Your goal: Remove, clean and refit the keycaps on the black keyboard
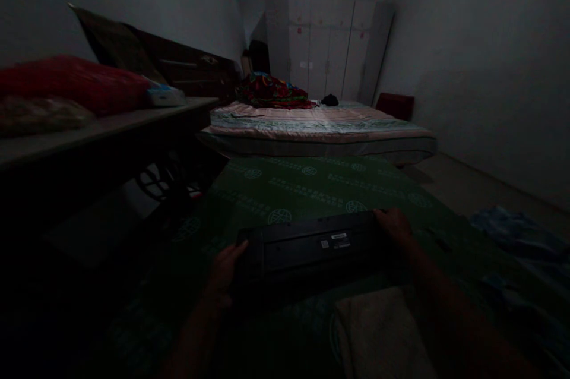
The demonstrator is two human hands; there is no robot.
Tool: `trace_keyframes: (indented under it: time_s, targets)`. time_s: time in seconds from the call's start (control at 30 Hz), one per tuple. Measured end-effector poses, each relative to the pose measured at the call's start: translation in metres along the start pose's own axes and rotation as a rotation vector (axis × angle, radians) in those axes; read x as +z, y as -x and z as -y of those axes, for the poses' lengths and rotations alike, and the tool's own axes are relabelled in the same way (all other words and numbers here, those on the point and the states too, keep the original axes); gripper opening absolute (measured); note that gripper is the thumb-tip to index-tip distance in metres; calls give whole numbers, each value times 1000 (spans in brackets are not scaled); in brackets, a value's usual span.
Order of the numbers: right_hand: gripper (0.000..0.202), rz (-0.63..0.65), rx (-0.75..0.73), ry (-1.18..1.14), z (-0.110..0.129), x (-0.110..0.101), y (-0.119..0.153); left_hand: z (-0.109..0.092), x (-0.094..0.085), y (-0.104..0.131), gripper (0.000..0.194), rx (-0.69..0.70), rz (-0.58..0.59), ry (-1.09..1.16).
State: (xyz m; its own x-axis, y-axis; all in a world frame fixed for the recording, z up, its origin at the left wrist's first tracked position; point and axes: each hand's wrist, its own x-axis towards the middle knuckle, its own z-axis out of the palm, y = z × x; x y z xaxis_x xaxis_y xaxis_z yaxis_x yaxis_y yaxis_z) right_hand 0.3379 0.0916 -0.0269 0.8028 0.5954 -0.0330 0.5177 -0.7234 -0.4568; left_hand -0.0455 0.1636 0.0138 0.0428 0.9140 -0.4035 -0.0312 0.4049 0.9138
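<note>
Both my hands hold a long, flat black plastic device [294,254] by its two ends. Small pale labels sit right of its middle; what kind of device it is I cannot make out in the dim light. My left hand [225,269] grips the left end, its thumb over the top edge. At the upper right corner my right hand [395,227] is closed on the other end, its fingers partly hidden. Green sheeting printed with pale round logos [312,189] spreads beneath the device. A folded beige cloth [383,331] lies below it, close to me.
A bed with a striped sheet [320,126] stands ahead, with a red patterned blanket [274,91] on it. On the left is a table [196,107] bearing a red bag [75,85]. Bluish cloth [521,236] lies at right. A pale wardrobe [320,40] stands at the back.
</note>
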Motion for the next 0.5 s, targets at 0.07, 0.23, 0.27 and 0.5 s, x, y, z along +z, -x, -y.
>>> trace_keyframes:
  time_s: [0.07, 0.23, 0.27, 0.5]
  targets:
    - [48, 4, -8, 33, 2, -1, 4, 2, 0, -1, 11, -19, 1, 19]
    - [46, 18, -22, 95, 5, -5, 13, 5, 1, -2, 13, -20, 3, 38]
    - [46, 22, -23, 105, 6, -5, 15, 5, 1, -1, 13, -20, 4, 44]
    - [47, 47, -30, 158, 9, -6, 20, 3, 4, 6, 5, -59, 28, 111]
